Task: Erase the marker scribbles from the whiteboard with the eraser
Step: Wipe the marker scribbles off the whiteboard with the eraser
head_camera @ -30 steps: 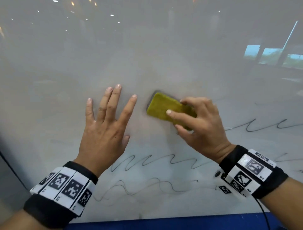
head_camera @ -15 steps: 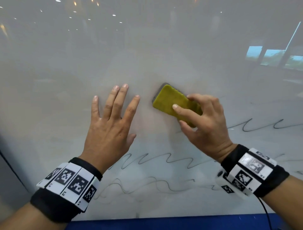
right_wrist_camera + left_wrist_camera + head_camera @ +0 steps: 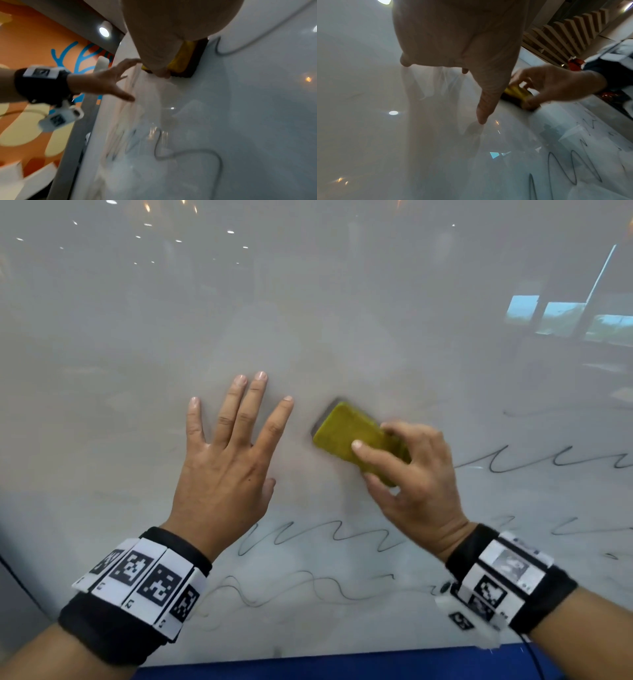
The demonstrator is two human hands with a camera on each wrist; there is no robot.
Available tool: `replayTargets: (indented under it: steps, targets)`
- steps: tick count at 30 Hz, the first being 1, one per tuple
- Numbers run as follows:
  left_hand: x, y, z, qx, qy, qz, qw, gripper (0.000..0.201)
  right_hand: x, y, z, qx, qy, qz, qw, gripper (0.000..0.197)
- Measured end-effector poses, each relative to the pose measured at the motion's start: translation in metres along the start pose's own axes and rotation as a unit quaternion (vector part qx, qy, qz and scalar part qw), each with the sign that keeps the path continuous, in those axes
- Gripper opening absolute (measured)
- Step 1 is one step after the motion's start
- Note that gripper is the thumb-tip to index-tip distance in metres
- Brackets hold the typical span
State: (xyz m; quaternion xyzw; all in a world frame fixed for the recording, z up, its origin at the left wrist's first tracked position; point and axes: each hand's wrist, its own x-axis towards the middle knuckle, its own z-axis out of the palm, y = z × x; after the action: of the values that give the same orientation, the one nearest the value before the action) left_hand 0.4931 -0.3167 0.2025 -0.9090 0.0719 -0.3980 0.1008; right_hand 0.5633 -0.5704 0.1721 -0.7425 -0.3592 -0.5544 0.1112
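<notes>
A yellow eraser (image 3: 346, 432) with a dark felt face lies pressed against the whiteboard (image 3: 308, 302). My right hand (image 3: 407, 470) grips it from its lower right end, thumb on one long side and fingers over the other. The same eraser (image 3: 518, 94) shows in the left wrist view and again as a yellow eraser (image 3: 184, 59) under my palm in the right wrist view. My left hand (image 3: 229, 446) rests flat on the board, fingers spread, just left of the eraser. Black wavy scribbles (image 3: 329, 537) run below both hands, and more scribbles (image 3: 555, 460) lie to the right.
A blue ledge (image 3: 342, 662) runs along the board's bottom edge. The board's grey left frame (image 3: 80, 128) stands before an orange patterned wall (image 3: 34, 40). Fainter thin squiggles (image 3: 291, 587) sit lowest on the board. The upper board reflects ceiling lights and windows.
My right hand has slid the eraser down and slightly left from its spot half a second ago. My left hand stays flat on the board in about the same place.
</notes>
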Motion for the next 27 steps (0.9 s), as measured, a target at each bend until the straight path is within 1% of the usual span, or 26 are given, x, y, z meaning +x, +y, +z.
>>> replayTargets:
  steps: [3,4,5,6,7,10,11,12,13,14,16,17,18,19,20,22,24,25,26,27]
  targets:
    - [0.001,0.004,-0.001,0.001,0.002,0.007,1.0,0.109,-0.027,-0.008,0.011,-0.019,-0.082,-0.104,0.991,0.044]
    - [0.001,0.006,0.0,0.001,0.002,0.008,1.0,0.109,-0.027,-0.005,0.01,-0.02,-0.103,-0.131,0.986,0.042]
    - [0.002,0.007,0.0,0.001,0.002,0.008,1.0,0.11,-0.023,0.001,0.007,-0.019,-0.108,-0.143,0.984,0.041]
    - [0.003,0.009,0.0,0.001,0.0,0.006,1.0,0.11,-0.016,0.007,0.002,-0.018,-0.097,-0.139,0.985,0.04]
    - [0.004,0.011,-0.001,0.002,-0.001,0.006,1.0,0.111,-0.007,0.014,-0.003,-0.016,-0.072,-0.118,0.99,0.041]
    - [0.007,0.017,0.0,0.004,-0.006,0.007,1.0,0.113,0.014,0.033,-0.019,-0.013,0.012,-0.007,1.0,0.044]
    - [0.008,0.019,0.0,0.004,-0.007,0.008,1.0,0.114,0.014,0.034,-0.02,-0.014,0.028,0.017,0.999,0.043]
    - [0.009,0.021,0.0,0.004,-0.008,0.008,1.0,0.114,0.011,0.033,-0.02,-0.015,0.034,0.019,0.999,0.044]
    - [0.01,0.024,-0.001,0.003,-0.008,0.009,1.0,0.114,0.004,0.031,-0.017,-0.016,0.025,0.004,1.0,0.044]
    - [0.011,0.025,-0.002,0.002,-0.008,0.009,1.0,0.114,-0.006,0.029,-0.014,-0.015,0.0,-0.03,0.999,0.045]
    - [0.014,0.028,-0.003,0.003,-0.008,0.01,1.0,0.113,-0.024,0.028,-0.01,-0.024,-0.074,-0.113,0.991,0.046]
    - [0.016,0.03,-0.004,0.004,-0.007,0.012,1.0,0.113,-0.028,0.032,-0.012,-0.032,-0.103,-0.14,0.984,0.046]
    - [0.017,0.032,-0.004,0.003,-0.005,0.014,1.0,0.114,-0.026,0.037,-0.016,-0.037,-0.114,-0.153,0.981,0.046]
    - [0.018,0.033,-0.005,0.003,-0.003,0.014,1.0,0.114,-0.02,0.043,-0.02,-0.039,-0.106,-0.151,0.982,0.045]
    - [0.02,0.036,-0.005,0.002,-0.002,0.016,1.0,0.114,-0.011,0.049,-0.026,-0.037,-0.083,-0.13,0.987,0.043]
    - [0.023,0.04,-0.005,0.003,-0.001,0.02,1.0,0.113,0.007,0.063,-0.038,-0.029,-0.017,-0.048,0.998,0.041]
    - [0.025,0.044,-0.005,0.004,-0.003,0.02,1.0,0.113,0.014,0.068,-0.044,-0.021,0.028,0.024,0.999,0.039]
    - [0.025,0.046,-0.005,0.003,-0.003,0.019,1.0,0.113,0.012,0.066,-0.043,-0.016,0.037,0.037,0.998,0.039]
    - [0.026,0.049,-0.005,0.002,-0.004,0.019,1.0,0.113,0.005,0.062,-0.04,-0.012,0.035,0.032,0.999,0.04]
    - [0.028,0.051,-0.006,0.001,-0.004,0.02,1.0,0.113,-0.005,0.057,-0.035,-0.01,0.019,0.009,1.0,0.04]
